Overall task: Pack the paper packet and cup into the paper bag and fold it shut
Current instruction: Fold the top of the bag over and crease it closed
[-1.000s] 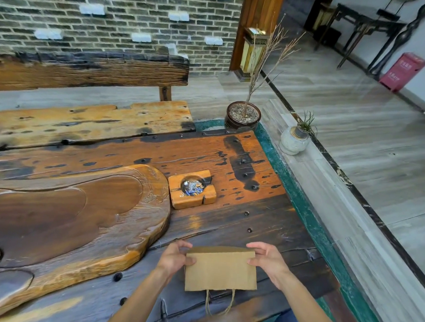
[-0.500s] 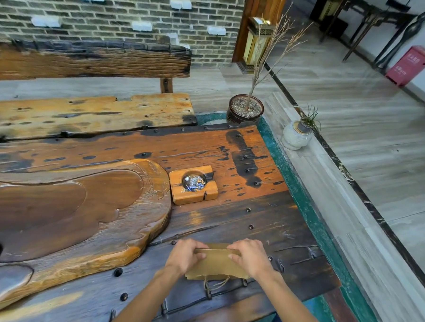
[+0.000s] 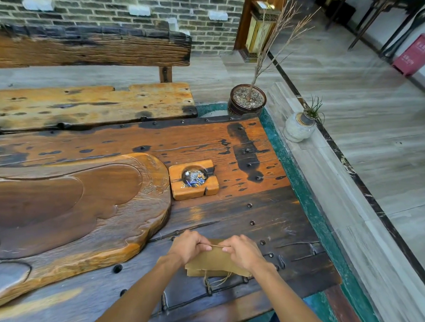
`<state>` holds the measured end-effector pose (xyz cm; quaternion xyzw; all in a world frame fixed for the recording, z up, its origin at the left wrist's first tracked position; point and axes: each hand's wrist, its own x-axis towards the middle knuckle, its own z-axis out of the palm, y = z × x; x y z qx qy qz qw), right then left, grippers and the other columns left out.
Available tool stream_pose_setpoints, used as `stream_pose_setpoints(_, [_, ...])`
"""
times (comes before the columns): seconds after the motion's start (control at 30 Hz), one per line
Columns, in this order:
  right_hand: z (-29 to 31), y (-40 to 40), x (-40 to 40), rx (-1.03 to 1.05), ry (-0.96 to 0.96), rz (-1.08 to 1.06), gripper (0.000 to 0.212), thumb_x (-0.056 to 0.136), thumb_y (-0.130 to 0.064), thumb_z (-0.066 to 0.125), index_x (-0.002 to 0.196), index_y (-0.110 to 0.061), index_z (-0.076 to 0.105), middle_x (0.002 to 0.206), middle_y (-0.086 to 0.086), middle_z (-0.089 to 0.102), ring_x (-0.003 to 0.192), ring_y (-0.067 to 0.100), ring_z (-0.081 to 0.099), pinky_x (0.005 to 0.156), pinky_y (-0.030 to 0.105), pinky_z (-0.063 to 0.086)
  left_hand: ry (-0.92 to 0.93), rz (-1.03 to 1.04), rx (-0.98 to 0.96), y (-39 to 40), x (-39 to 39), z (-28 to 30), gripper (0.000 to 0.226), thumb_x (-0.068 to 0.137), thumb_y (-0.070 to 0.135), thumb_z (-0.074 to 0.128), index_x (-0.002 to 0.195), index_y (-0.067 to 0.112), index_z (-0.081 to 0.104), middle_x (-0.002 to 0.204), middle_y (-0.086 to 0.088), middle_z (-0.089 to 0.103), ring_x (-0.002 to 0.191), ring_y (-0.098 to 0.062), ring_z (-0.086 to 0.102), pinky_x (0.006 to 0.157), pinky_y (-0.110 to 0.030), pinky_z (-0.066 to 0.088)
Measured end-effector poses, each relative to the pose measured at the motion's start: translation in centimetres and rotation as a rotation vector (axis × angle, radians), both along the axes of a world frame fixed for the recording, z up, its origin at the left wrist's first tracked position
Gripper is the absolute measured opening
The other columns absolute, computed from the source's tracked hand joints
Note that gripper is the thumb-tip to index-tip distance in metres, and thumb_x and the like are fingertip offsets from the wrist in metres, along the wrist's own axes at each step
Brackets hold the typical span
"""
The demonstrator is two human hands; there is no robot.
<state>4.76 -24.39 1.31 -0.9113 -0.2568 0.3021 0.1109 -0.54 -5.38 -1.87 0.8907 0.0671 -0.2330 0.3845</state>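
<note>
Bag: a flat brown kraft-paper bag (image 3: 216, 264) lies on the near right part of the dark, studded plank table (image 3: 265, 213), just in front of the person; its near edge faces the wearer, a placement that suits folding on a firm surface.
Handle: a loop of thin twine cord (image 3: 216, 281) trails from the bag's near edge onto the table.
Left hand: the left hand (image 3: 189, 247) is curled over the bag's far left edge, fingers closed on the paper, apparently to hold the top flap down.
Right hand: the right hand (image 3: 242, 252) is closed on the far right edge; a taut strand, seemingly a second cord, runs between the two hands.
Step, as judged: closing or creasing the bag's top.
Contents: the paper packet and the cup are not visible; whether they are inside cannot be told, and the bag looks rather flat.
Hidden: the fold line and fingertips lie under the knuckles.
Bystanders: a square wooden ashtray (image 3: 193, 179) stands well apart, beside the carved wooden tea tray (image 3: 69, 202).
</note>
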Motion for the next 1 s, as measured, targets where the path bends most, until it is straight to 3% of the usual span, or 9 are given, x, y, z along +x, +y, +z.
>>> stream_pose_setpoints(0.1, [0.0,-0.1,0.1,-0.013,-0.057,0.029,0.023,0.099,-0.033,0.05,0.11,-0.032,0.069,0.105,0.008,0.074,0.106,0.031,0.062,0.086,0.033,0.045,-0.018,-0.029,0.016,0.3,0.1,0.0,0.021,0.091,0.041,0.06,0.103,0.033,0.075,0.108,0.01,0.076,0.106,-0.014,0.064,0.081,-0.027,0.045])
stream_pose_setpoints(0.3, [-0.7,-1.0,0.0,-0.1,-0.229,0.024,0.04,0.092,-0.057,0.045,0.096,-0.03,0.074,0.089,-0.007,0.076,0.097,0.014,0.064,0.104,0.03,0.028,-0.017,-0.012,0.061,0.2,-0.4,-0.3,0.023,0.091,0.044,0.059,0.107,0.036,0.073,0.116,0.017,0.072,0.116,-0.013,0.061,0.092,-0.031,0.047])
stream_pose_setpoints(0.43, [-0.7,-1.3,0.2,-0.083,-0.273,0.016,0.046,0.084,-0.067,0.047,0.101,-0.036,0.076,0.1,-0.006,0.078,0.102,0.01,0.065,0.103,0.03,0.029,0.01,0.002,0.067,0.5,-0.6,-0.5,0.026,0.091,0.045,0.058,0.111,0.036,0.072,0.124,0.019,0.067,0.124,-0.011,0.056,0.097,-0.032,0.042])
stream_pose_setpoints(0.63, [-0.8,-2.2,1.0,-0.045,-0.144,0.084,0.03,0.097,-0.035,0.052,0.123,-0.031,0.067,0.122,0.0,0.071,0.118,0.017,0.06,0.102,0.027,0.034,0.02,0.033,0.057,0.6,-0.7,-0.3,0.024,0.091,0.042,0.06,0.109,0.034,0.073,0.12,0.017,0.07,0.121,-0.01,0.058,0.094,-0.027,0.043])
stream_pose_setpoints(0.73, [-0.6,-2.5,0.8,-0.086,-0.227,0.075,0.032,0.097,-0.044,0.049,0.12,-0.033,0.069,0.114,-0.001,0.075,0.107,0.017,0.065,0.097,0.026,0.035,0.03,0.046,0.039,0.7,-0.7,-0.2,0.023,0.092,0.039,0.06,0.109,0.032,0.074,0.121,0.017,0.07,0.121,-0.009,0.059,0.094,-0.024,0.044])
stream_pose_setpoints(0.8, [-0.3,-2.6,0.8,-0.08,-0.269,0.01,0.037,0.091,-0.056,0.05,0.105,-0.032,0.075,0.099,-0.003,0.078,0.097,0.018,0.068,0.087,0.027,0.039,0.038,0.061,0.005,0.9,-0.9,-0.4,0.023,0.09,0.038,0.063,0.108,0.029,0.075,0.12,0.015,0.07,0.119,-0.009,0.06,0.094,-0.021,0.044])
stream_pose_setpoints(0.9, [0.0,-3.0,0.8,-0.071,-0.184,-0.114,0.035,0.086,-0.058,0.058,0.09,-0.027,0.075,0.076,-0.003,0.072,0.088,0.021,0.067,0.07,0.028,0.04,0.053,0.132,-0.125,1.2,-1.3,-0.8,0.014,0.086,0.029,0.07,0.097,0.029,0.079,0.109,0.013,0.075,0.111,-0.008,0.065,0.101,-0.026,0.046])
stream_pose_setpoints(0.93, [-0.3,-3.2,0.8,-0.052,-0.116,-0.169,0.029,0.086,-0.053,0.062,0.089,-0.027,0.075,0.074,-0.006,0.069,0.089,0.02,0.066,0.072,0.029,0.043,0.058,0.176,-0.18,1.4,-1.5,-1.0,0.012,0.084,0.026,0.072,0.088,0.034,0.08,0.099,0.017,0.076,0.106,-0.009,0.067,0.102,-0.03,0.047])
stream_pose_setpoints(1.0, [-0.7,-4.1,0.9,0.01,0.017,-0.264,0.015,0.086,-0.039,0.069,0.09,-0.027,0.076,0.076,-0.013,0.067,0.095,0.019,0.064,0.082,0.032,0.048,0.063,0.263,-0.259,1.7,-2.1,-1.3,0.029,0.081,0.018,0.076,0.068,0.044,0.076,0.077,0.027,0.073,0.094,-0.004,0.069,0.097,-0.029,0.052])
